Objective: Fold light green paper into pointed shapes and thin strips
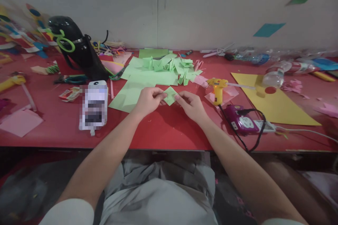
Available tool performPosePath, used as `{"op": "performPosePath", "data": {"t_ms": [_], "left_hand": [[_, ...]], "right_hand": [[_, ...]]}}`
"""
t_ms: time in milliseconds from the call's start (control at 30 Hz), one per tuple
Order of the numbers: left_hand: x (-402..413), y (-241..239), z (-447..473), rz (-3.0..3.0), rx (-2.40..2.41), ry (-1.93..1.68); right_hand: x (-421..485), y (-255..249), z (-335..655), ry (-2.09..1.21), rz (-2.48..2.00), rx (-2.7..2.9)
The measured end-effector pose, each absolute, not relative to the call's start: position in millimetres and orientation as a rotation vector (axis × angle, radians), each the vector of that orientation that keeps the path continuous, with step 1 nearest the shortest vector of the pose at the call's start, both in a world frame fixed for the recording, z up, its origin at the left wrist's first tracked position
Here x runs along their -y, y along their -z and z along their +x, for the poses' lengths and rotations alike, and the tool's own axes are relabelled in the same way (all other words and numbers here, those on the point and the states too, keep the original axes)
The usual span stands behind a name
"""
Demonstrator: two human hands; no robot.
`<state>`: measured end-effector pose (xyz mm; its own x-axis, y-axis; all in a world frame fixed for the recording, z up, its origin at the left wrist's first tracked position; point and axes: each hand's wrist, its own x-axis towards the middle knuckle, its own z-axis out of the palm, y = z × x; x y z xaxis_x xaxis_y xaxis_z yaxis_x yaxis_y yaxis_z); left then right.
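Between my two hands is a small light-green paper square [170,96], turned so a corner points toward me. My left hand [150,101] pinches its left corner between thumb and fingers. On the opposite corner, my right hand [192,104] is closed with the thumb on top. The square is held over the red table [169,130]. Just beyond my hands lie larger light-green sheets [129,95], with several folded green paper pieces [163,64] on top of them. The undersides of my fingers are hidden.
Left are a phone [93,109], a black bottle [76,49], pliers [70,79] and pink paper [21,122]. Right are a yellow glue gun [218,89] with a lit orange light, a purple power socket [241,119] with cords, a yellow sheet [285,109] and plastic bottles [273,77].
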<state>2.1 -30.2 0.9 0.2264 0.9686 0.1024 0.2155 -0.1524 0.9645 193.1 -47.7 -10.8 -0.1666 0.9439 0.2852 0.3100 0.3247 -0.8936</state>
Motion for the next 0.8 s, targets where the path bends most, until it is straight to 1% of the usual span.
{"op": "performPosePath", "data": {"t_ms": [100, 233, 400, 467, 600, 667, 733, 800], "left_hand": [[32.0, -0.8, 2.5, 1.568, -1.111, -0.979], [33.6, -0.7, 3.5, 1.764, -1.012, -0.946], [31.9, 1.4, 2.1, 1.868, -1.138, -0.980], [31.2, 2.8, 1.4, 1.864, -1.178, -1.027], [30.6, 4.4, 0.6, 1.944, -1.317, -1.139], [30.6, 4.4, 0.5, 1.971, -1.353, -1.161], [30.7, 4.3, 0.6, 1.960, -1.353, -1.166], [30.6, 4.8, 0.6, 1.945, -1.352, -1.168]], "right_hand": [[47.1, 10.6, 195.8, -0.863, -1.156, 1.700], [47.9, 9.1, 199.6, -0.790, -1.171, 1.814], [51.9, 9.6, 195.0, -0.800, -1.189, 1.846], [54.3, 10.6, 193.9, -0.661, -1.240, 1.880], [61.8, 8.9, 199.9, -0.255, -1.285, 2.037], [68.0, 5.9, 204.7, -0.168, -1.257, 2.117], [77.1, 3.4, 208.0, -0.173, -1.250, 2.185], [89.0, 2.8, 208.3, -0.309, -1.263, 2.216]]}}
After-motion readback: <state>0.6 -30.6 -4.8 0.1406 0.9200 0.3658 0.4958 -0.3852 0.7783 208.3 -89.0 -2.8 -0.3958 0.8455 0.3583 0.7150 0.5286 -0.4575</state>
